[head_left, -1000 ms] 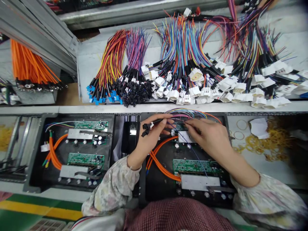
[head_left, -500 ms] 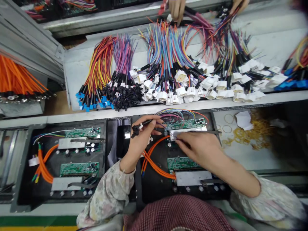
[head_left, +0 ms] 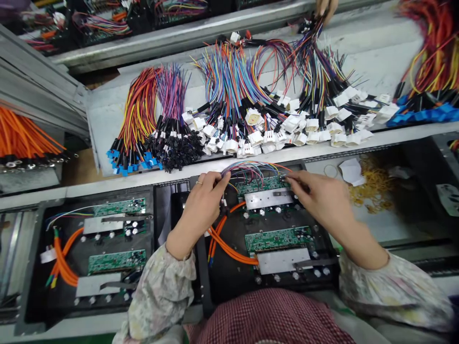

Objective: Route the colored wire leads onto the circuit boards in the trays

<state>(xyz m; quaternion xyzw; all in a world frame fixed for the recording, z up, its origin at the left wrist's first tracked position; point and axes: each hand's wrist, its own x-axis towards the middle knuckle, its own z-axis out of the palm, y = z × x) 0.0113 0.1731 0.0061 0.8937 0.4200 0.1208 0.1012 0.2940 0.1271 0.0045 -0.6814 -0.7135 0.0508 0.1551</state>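
My left hand (head_left: 202,203) is closed around a bundle of thin coloured wires (head_left: 247,166), left of the upper green circuit board (head_left: 261,184). The wires arch from its fingertips over that board. At the board's right end, my right hand (head_left: 319,193) pinches the end of an orange wire. Just below lies a silver metal plate (head_left: 268,198) with a dark clip on it. A second circuit board (head_left: 278,239) sits lower in the same black tray (head_left: 229,282). Thick orange cables (head_left: 233,251) run to the left side of the boards.
A similar black tray (head_left: 39,282) with two boards stands at the left. Along the shelf (head_left: 107,95) lie coloured wire harnesses (head_left: 229,81) with white, black and blue connectors. Rubber bands (head_left: 373,186) are heaped at the right. Another person's hand (head_left: 326,9) holds wires at the top.
My right hand has moved up and right from the metal plate to the orange wire's end. My left hand now grips the wire bundle. One hand of the other person has left the view.
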